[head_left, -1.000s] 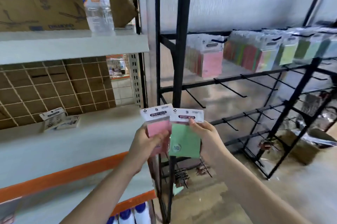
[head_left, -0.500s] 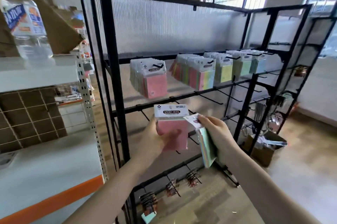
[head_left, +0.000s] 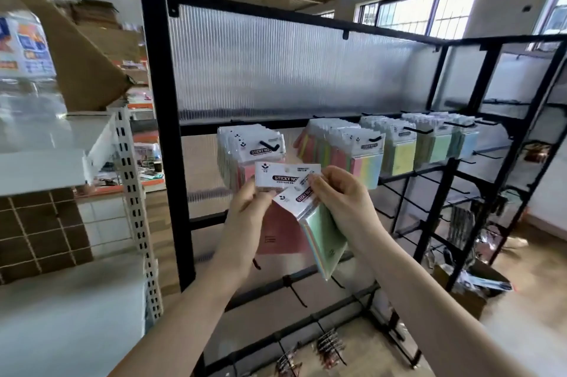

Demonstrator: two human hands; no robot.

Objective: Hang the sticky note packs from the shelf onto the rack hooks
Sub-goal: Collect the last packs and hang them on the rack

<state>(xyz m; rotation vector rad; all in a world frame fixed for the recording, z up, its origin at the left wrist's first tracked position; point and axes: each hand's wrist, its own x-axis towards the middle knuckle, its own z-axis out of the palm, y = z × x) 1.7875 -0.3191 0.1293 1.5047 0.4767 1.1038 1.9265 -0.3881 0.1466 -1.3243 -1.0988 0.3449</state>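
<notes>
Before the black rack [head_left: 159,131], in the head view, the left hand [head_left: 245,217] pinches the white header of a pink pack [head_left: 283,232], its grip clamped there with thumb and fingers. The right hand [head_left: 343,201] has its grip clamped on a green pack [head_left: 325,235], which tilts down and to the right; its fingertips also reach the pink header's right corner. Both packs sit just below the front hook [head_left: 271,146], which already carries a row of pink packs [head_left: 242,159]. Further right hang multicolour packs [head_left: 352,155], then yellow, green and blue rows. The shelf [head_left: 55,168] stands to the left.

The step in hand looks like threading the pink header's hole onto that hook. To do it well, I judge the header should be held flat and square to the hook, raised above the upturned tip, then pushed back and lowered. The green pack wants keeping low and clear so it does not foul the header.

Room is tight upward: the hanging row sits just behind the header, and the rack's upright stands near on the left. Open space lies below, where bare hooks [head_left: 294,294] stick out from lower bars; these could snag a forearm. To the right the neighbouring row hangs close beside.
</notes>
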